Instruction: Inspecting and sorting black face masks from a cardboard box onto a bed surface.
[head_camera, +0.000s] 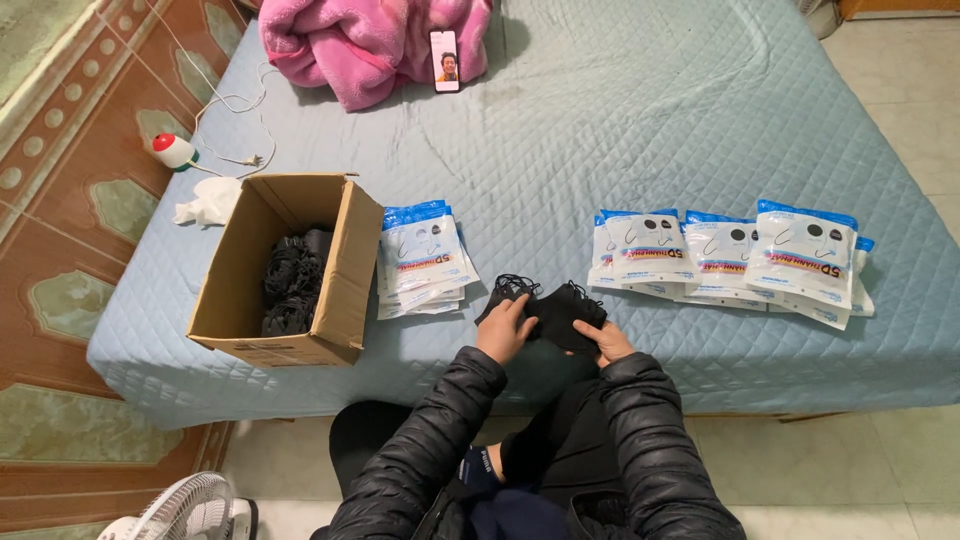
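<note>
There, at the near edge of the bed (620, 150), both my hands were down on a small pile of black masks (548, 308). My left hand (506, 330) lay flat on the left part of the pile, fingers spread a little and pressing on the fabric rather than closed round it. My right hand (606, 342) gripped the pile's right near corner, thumb on top and fingers curled under, so it was clamped on the masks. The two hands sat close together with only the dark cloth between them.

The masks looked soft and matte, all black, stacked unevenly, with thin ear loops sticking out in a tangle at the far left corner. I could not tell how many were in the pile.

Just left of the pile lay a stack of white packets with blue tops (424, 258), and beside that, further left, stood an open cardboard box (340, 270) with more black masks inside. To the right, a row of the same packets (735, 250) overlapped along the bed. At the far side lay a pink blanket (360, 40) with a phone (445, 60) propped against it. A white fan (185, 508) stood on the floor near left.
</note>
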